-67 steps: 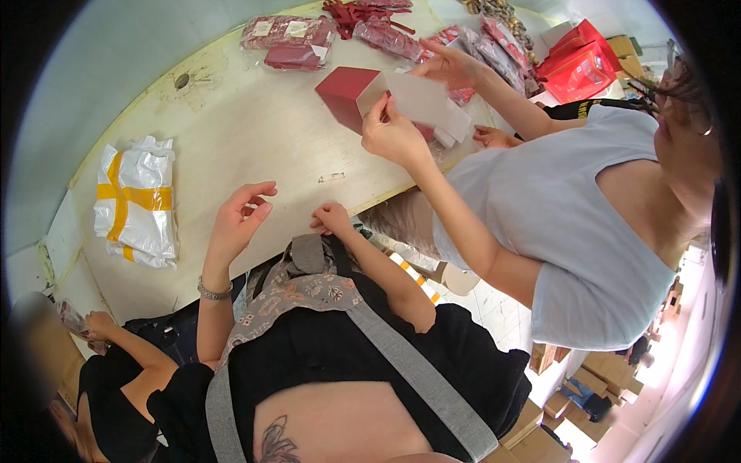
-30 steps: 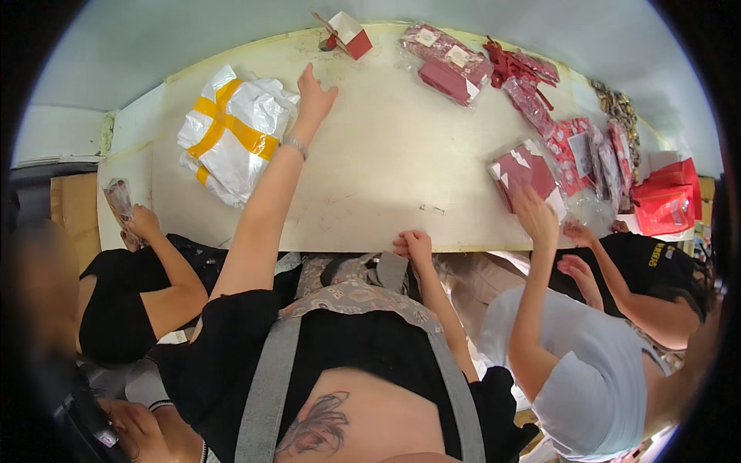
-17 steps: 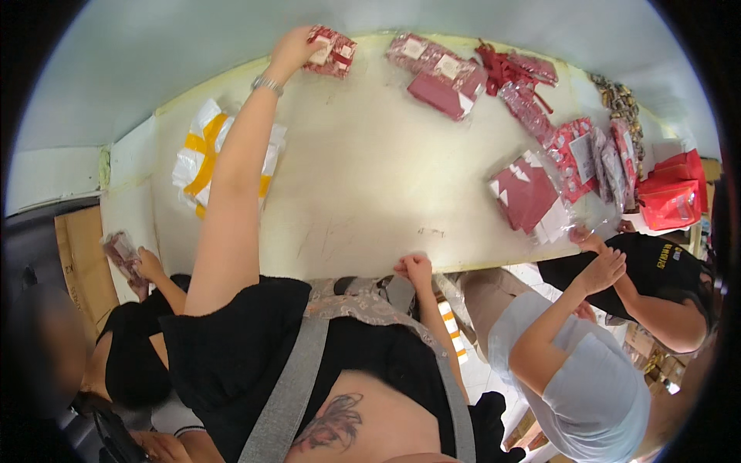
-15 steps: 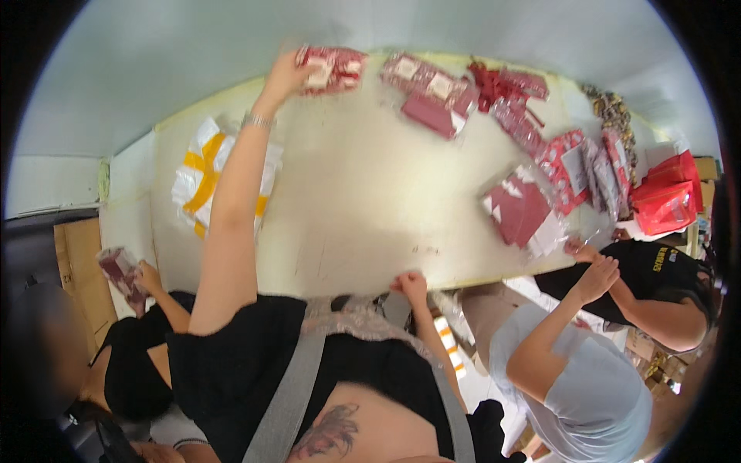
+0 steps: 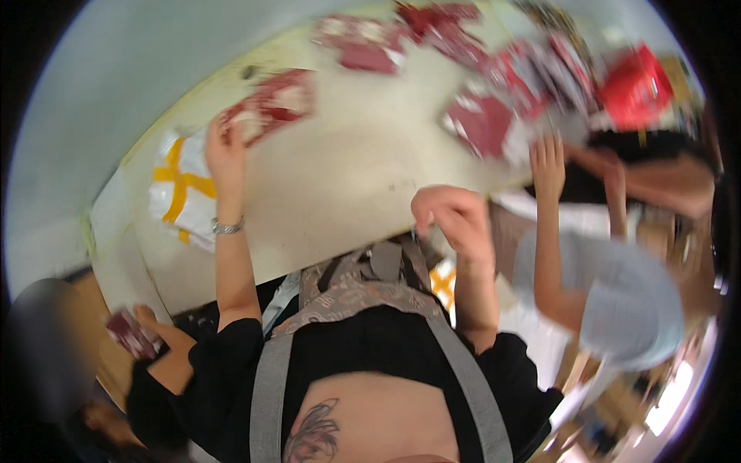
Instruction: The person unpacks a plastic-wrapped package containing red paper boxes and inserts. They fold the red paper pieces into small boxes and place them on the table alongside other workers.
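Left hand (image 5: pixel 225 154): fingers closed on the near-left end of a red-and-white patterned pack (image 5: pixel 279 102); thumb contact lost in blur.
Right hand (image 5: pixel 457 217): raised by the near edge, fingers bent inward; can't make out whether anything sits between them. Well apart from the pack.
Pack position: far-left part of the table (image 5: pixel 340 147), to the right of and beyond the white parcel with yellow tape (image 5: pixel 182 181). Angled, far end pointing right. Can't see whether it touches the surface.
Just changed: pack was at the far edge, now drawn nearer; right hand was low at the near edge, now up. Camera swung too, so some shift is only view.
Meaning: pack is in easier reach, but one hand alone has it.
Far side: dark-red packs in clear plastic (image 5: pixel 369 48), blurred.
Right side: another dark-red pack (image 5: pixel 480 122), co-worker's hand (image 5: pixel 548 166) near it; red bag (image 5: pixel 637 89) beyond.
Left side: another co-worker holds a dark-red packet (image 5: pixel 133 333).
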The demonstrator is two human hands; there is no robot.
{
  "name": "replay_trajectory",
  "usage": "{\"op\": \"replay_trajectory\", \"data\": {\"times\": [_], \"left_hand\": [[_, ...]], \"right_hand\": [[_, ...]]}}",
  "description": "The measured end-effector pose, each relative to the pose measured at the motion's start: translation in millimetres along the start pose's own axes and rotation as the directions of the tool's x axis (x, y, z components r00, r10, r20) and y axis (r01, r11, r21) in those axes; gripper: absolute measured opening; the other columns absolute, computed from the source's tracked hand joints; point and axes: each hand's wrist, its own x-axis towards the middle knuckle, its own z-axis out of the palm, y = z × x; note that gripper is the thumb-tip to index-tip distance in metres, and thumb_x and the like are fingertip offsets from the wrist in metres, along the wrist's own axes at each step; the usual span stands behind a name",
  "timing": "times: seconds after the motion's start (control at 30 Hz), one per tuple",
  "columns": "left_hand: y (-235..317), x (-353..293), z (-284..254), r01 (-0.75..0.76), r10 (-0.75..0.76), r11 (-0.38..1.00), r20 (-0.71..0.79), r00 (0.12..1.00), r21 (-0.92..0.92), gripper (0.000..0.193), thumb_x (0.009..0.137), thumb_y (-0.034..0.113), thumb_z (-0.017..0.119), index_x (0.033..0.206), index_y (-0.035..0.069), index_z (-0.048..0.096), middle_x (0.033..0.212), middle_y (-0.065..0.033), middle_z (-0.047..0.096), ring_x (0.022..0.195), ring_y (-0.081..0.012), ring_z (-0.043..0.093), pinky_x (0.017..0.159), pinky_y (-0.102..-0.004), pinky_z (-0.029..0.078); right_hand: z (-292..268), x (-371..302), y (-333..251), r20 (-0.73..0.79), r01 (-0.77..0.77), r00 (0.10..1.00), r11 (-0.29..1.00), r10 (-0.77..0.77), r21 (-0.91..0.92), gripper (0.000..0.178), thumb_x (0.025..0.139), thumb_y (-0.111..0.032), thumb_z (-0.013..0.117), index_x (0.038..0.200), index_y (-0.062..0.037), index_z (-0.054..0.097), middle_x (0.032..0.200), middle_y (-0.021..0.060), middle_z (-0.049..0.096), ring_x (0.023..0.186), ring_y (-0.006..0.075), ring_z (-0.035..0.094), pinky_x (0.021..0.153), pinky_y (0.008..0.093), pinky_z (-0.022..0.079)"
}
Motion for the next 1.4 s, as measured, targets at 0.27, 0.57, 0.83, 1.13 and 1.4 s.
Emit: {"op": "replay_trajectory", "data": {"times": [0.27, 0.57, 0.83, 1.13, 1.4], "left_hand": [[0, -31, 73, -0.521, 0.419, 0.842, 0.435, 0.797, 0.143, 0.069, 0.082, 0.016, 0.06, 0.14, 0.004, 0.025, 0.144, -0.0276, 0.016, 0.132, -0.0404, 0.021, 0.106, -0.0454, 0.026], [75, -117, 98, -0.474, 0.528, 0.847, 0.478, 0.702, -0.239, 0.076, 0.078, 0.015, 0.063, 0.141, 0.005, 0.022, 0.146, -0.0298, 0.004, 0.135, -0.0423, 0.013, 0.107, -0.0475, 0.023], [35, -168, 57, -0.227, 0.204, 0.974, 0.416, 0.886, 0.005, 0.076, 0.077, 0.009, 0.062, 0.141, 0.004, 0.023, 0.145, -0.03, 0.005, 0.134, -0.0447, 0.015, 0.106, -0.0459, 0.025], [55, -249, 21, 0.176, -0.196, 0.976, 0.163, 0.967, 0.132, 0.07, 0.077, 0.004, 0.058, 0.138, -0.003, 0.025, 0.144, -0.0315, 0.007, 0.132, -0.0455, 0.021, 0.105, -0.0446, 0.028], [61, -319, 1, 0.384, -0.425, 0.893, 0.16, 0.891, 0.236, 0.073, 0.077, 0.002, 0.058, 0.14, 0.001, 0.021, 0.146, -0.0261, 0.002, 0.131, -0.0422, 0.024, 0.105, -0.0436, 0.028]], "right_hand": [[87, -80, -49, 0.374, 0.629, 0.564, 0.677, -0.736, 0.382, 0.016, 0.087, -0.015, 0.054, 0.072, -0.0099, 0.057, 0.063, 0.0029, 0.05, 0.049, 0.0163, 0.048, 0.045, 0.0289, 0.034], [64, -173, 66, -0.465, -0.258, 0.884, 0.879, 0.047, -0.401, 0.018, 0.082, -0.007, 0.062, 0.099, 0.0008, 0.066, 0.076, 0.0074, 0.065, 0.068, 0.0175, 0.059, 0.061, 0.0274, 0.045], [1, -140, 62, -0.598, -0.469, 0.801, 0.635, 0.014, -0.614, 0.008, 0.072, -0.008, 0.071, 0.077, -0.0017, 0.068, 0.067, 0.0081, 0.063, 0.058, 0.0166, 0.059, 0.055, 0.027, 0.045], [-59, -69, 93, -0.23, -0.446, 0.894, 0.728, 0.384, -0.52, 0.022, 0.087, -0.018, 0.058, 0.083, 0.0018, 0.066, 0.067, 0.0076, 0.064, 0.059, 0.0132, 0.059, 0.056, 0.0241, 0.045], [-17, 53, 147, 0.365, 0.008, 0.882, 0.765, 0.298, -0.644, 0.074, 0.081, -0.027, 0.064, 0.14, -0.0024, 0.028, 0.116, 0.0213, 0.058, 0.102, 0.0255, 0.06, 0.087, 0.0356, 0.045]]}}
